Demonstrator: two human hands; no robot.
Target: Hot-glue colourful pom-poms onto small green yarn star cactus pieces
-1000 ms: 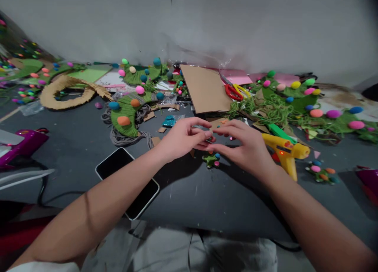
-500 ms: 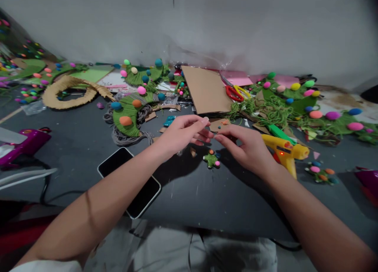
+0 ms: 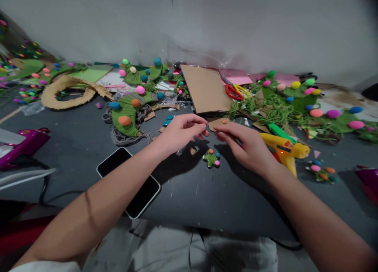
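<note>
My left hand (image 3: 186,131) hovers over the dark table with its fingers curled and the thumb close to the index finger. My right hand (image 3: 243,144) faces it across a small gap, thumb and fingers drawn together. Whatever either pinch holds, if anything, is too small to make out. Below and between the hands lies a small green star-shaped ornament (image 3: 211,159), wrapped in yarn, with orange, pink and blue balls on its points. Beside my right hand a yellow glue gun (image 3: 283,149) rests with a red light on. A cardboard scrap (image 3: 218,124) lies just beyond my fingertips.
A phone (image 3: 141,197) lies under my left forearm. A green yarn-wrapped crescent (image 3: 125,116) with colored balls sits beyond it. Red-handled scissors (image 3: 234,92) lean by a cardboard sheet (image 3: 205,88). Another star ornament (image 3: 321,172) lies right; a purple glue gun (image 3: 26,146) is at left.
My hands have parted slightly, so the fingertips no longer meet. The left fingers, spread before, have curled in toward the thumb. The star ornament has stayed in place.
</note>
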